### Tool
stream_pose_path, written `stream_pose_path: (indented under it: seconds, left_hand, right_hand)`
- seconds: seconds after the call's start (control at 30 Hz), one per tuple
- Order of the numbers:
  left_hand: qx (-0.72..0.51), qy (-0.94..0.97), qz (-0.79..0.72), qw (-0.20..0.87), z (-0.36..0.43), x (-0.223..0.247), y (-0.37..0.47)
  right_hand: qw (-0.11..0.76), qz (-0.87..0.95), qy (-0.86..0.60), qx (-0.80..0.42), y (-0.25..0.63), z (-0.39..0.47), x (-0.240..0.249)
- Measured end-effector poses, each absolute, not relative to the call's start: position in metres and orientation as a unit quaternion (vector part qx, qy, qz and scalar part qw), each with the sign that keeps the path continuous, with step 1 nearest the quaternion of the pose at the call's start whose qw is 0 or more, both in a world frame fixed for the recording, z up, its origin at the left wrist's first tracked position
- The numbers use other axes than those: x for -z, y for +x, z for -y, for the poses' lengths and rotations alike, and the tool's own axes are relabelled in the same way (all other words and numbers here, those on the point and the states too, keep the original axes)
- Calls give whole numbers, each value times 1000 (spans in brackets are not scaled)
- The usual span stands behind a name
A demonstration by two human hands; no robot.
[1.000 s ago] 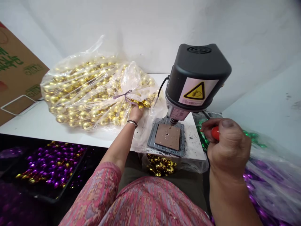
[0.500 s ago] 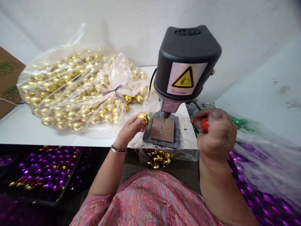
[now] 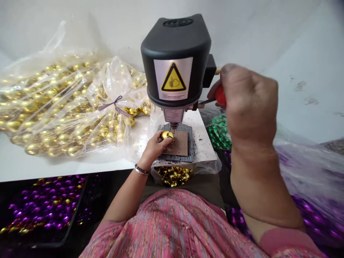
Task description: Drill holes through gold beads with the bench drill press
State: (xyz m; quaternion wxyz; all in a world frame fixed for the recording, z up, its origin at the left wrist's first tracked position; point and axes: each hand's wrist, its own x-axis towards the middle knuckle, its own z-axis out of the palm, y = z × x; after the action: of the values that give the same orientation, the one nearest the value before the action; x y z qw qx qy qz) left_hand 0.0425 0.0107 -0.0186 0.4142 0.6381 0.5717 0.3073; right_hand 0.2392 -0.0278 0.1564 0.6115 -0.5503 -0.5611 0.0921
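My left hand (image 3: 156, 148) grips a shiny gold ball (image 3: 167, 135) between thumb and fingers, over the left part of the drill press's brown base board (image 3: 180, 145). Dark specks lie on the board and around it. Above stands the black drill press (image 3: 176, 46), with a yellow warning label on its front; its chuck (image 3: 174, 125) is just behind and right of the ball. My right hand (image 3: 249, 104) is raised at the machine's right side, closed around the red knob (image 3: 220, 96) of the feed lever.
A large clear bag of gold balls (image 3: 61, 107), tied with a purple string, fills the left of the white table (image 3: 107, 167). More gold balls (image 3: 174, 175) sit in a bag below the table's edge. Purple balls (image 3: 45, 204) lie lower left, green ones (image 3: 219, 130) at right.
My left hand has brought the gold ball onto the base board, close to the chuck. My right hand has risen with the lever knob. The camera view has shifted to the right.
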Motion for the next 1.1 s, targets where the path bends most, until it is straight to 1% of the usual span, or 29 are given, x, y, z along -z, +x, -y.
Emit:
stream_pose_path:
  seconds: [0.1,0.2,0.3,0.4,0.53,0.67,0.77,0.9,1.1]
  left_hand:
    - [-296,642,-582,402,-12,15,45]
    - [-269,663,-584,384,-11,9,49]
    - [-250,703,-563,356,-12,7,53]
    - [-251,737,-531,334,-13,11,56]
    - [-252,719,-529,373,-14,16,57]
    - [-253,707,-528,397,-15,17,57]
    - [-253,720,-526,375,-14,18,59]
    - [-245,734,-534,342,-12,17,61]
    - [-247,739,-533,330,-10,17,62]
  right_hand:
    - [596,559,-566,-111,245,12,-169]
    - [614,545,-555,-134,247,3,-171]
    - [629,534,-546,-143,247,2,-169]
    - [614,549,-548,-147,249,3,-169]
    - [589,582,-535,-167,252,14,-167]
    - [568,604,-539,-151,248,38,-152]
    - [555,610,-536,-181,244,56,-131]
    - [560,612,-531,-171,243,64,-108]
    - [575,611,-521,-157,244,62,-99]
